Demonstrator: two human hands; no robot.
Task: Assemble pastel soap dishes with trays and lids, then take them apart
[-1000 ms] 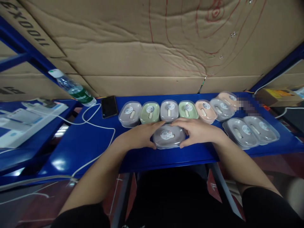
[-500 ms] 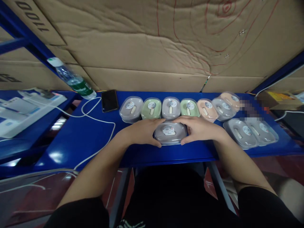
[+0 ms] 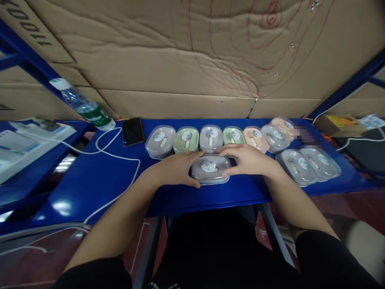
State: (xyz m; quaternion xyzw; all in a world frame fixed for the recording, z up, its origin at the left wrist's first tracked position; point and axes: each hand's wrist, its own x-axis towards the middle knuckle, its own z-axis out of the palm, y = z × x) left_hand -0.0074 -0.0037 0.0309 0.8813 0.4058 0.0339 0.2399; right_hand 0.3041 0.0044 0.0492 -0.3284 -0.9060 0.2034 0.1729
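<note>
A grey lidded plastic box [image 3: 212, 172], with a round sticker and a pale lid tab, sits near the front edge of the blue table. My left hand [image 3: 176, 168] curves round its left end, fingertips at the back edge and thumb at the front corner. Round the right end my right hand [image 3: 248, 160] grips, its thumb against the front right side and its fingers over the back. Directly behind stands a row of similar boxes: a grey box [image 3: 161, 148], a green box [image 3: 186, 146], another grey box [image 3: 211, 146] and a second green box [image 3: 237, 132], partly covered by my right hand.
An orange box [image 3: 255, 142] and several more boxes stand to the right, including a front grey pair [image 3: 303, 172]. At the left are a phone [image 3: 132, 131], a water bottle [image 3: 87, 108] and a white cable [image 3: 135, 170]. A cardboard wall [image 3: 150, 60] rises behind the table [image 3: 90, 184].
My right hand has closed in on the right end of the grey box, its thumb now against the side. The whole view has shifted slightly; the row behind keeps its arrangement.
</note>
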